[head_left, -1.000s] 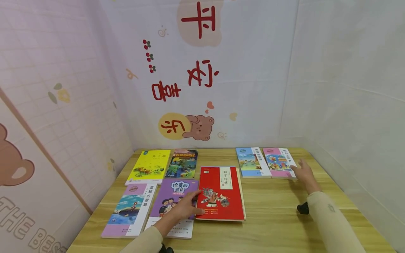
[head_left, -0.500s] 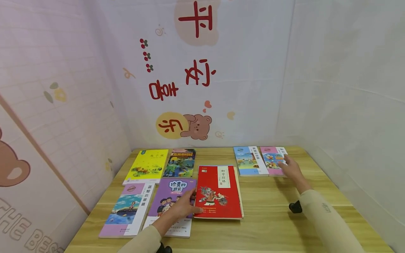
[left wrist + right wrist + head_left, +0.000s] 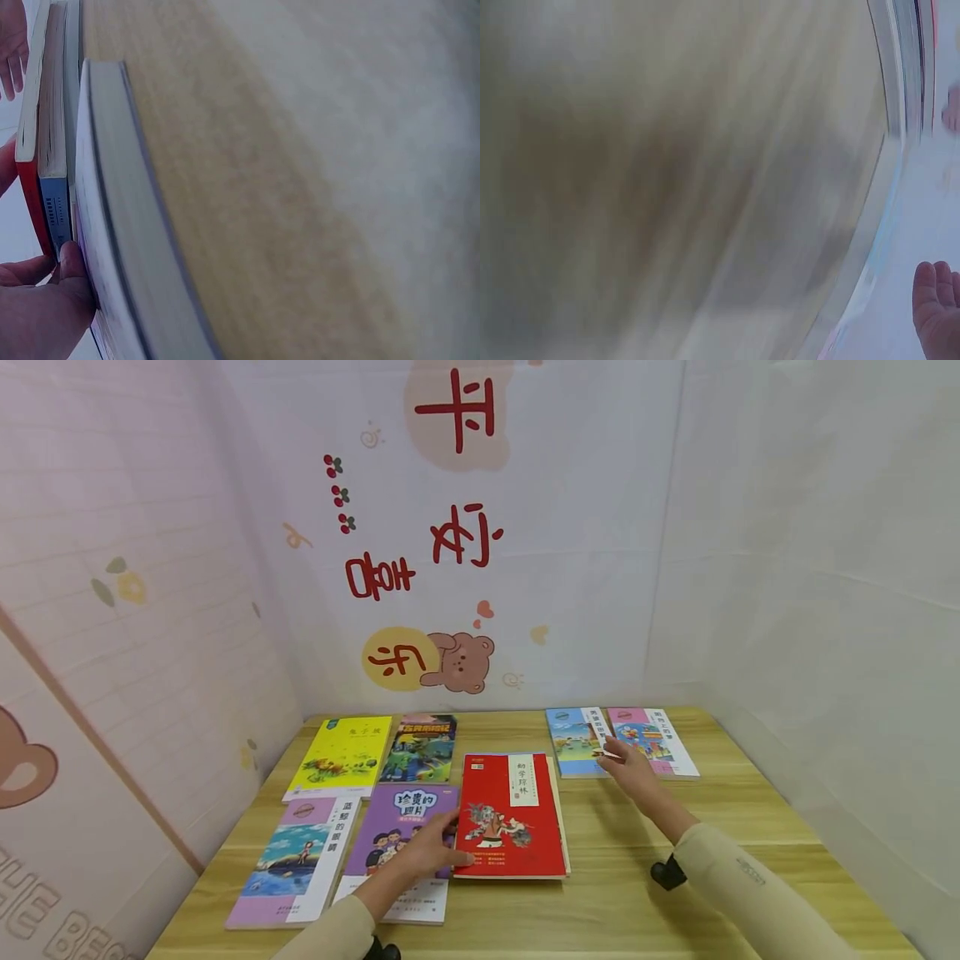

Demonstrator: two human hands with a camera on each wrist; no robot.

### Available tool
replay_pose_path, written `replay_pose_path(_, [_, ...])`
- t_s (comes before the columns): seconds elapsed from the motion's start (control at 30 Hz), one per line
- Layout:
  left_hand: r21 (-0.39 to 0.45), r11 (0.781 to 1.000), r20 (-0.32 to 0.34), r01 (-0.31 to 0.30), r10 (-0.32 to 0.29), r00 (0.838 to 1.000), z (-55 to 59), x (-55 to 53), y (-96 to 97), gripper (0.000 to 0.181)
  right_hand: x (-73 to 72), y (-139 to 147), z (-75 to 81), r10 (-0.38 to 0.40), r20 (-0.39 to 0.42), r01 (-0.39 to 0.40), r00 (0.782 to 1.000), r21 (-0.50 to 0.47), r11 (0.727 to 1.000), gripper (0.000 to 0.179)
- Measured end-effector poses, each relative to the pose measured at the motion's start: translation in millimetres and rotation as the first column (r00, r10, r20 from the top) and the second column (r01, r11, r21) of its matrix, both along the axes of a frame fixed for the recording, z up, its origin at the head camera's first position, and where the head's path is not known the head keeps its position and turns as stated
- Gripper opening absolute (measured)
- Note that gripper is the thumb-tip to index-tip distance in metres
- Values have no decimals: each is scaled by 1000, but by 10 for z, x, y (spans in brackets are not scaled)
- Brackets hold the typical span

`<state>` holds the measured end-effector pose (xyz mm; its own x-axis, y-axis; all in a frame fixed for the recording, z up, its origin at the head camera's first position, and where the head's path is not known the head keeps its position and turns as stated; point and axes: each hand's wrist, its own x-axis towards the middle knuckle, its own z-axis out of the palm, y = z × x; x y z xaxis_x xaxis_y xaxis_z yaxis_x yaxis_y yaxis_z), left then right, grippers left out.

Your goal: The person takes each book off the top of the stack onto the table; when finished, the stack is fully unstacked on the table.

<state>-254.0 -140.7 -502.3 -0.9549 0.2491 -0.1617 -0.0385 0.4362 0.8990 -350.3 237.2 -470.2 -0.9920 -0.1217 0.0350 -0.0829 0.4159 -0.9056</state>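
A red book (image 3: 510, 827) lies on top of a small stack in the middle of the table. A blue spine (image 3: 56, 206) shows under it in the left wrist view. My left hand (image 3: 423, 852) rests at the stack's left edge, thumb at the red cover's lower left corner, fingers along the spine side. Beneath that hand is a purple book (image 3: 408, 814). My right hand (image 3: 633, 777) hovers with fingers extended and holds nothing. Its fingertips overlap the lower right corner of a blue-and-white book (image 3: 573, 739) in the head view. To its right lies a pink-and-white book (image 3: 641, 739).
At the back left are a yellow book (image 3: 337, 756) and a dark green comic-style book (image 3: 420, 752). A lilac-and-white book (image 3: 292, 860) lies at the front left. The wooden table (image 3: 600, 893) meets a white printed cloth (image 3: 585, 568) behind and at both sides.
My right hand has come left from the pink-and-white book to the blue-and-white one. The left hand stays at the red book's edge. The head view has turned slightly right.
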Motion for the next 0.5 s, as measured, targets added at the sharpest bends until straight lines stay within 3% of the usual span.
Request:
replay_pose_path(0.27, [22,1000,0,10,-10,1000,-24,-21,-18,89,282,-337,-60,33,44,-29,998,-93,995,59])
replay_pose_path(0.5, [49,999,-16,11,-11,1000,-31,-23,-30,85,515,-585,-142,9,39,-5,999,-114,993,51])
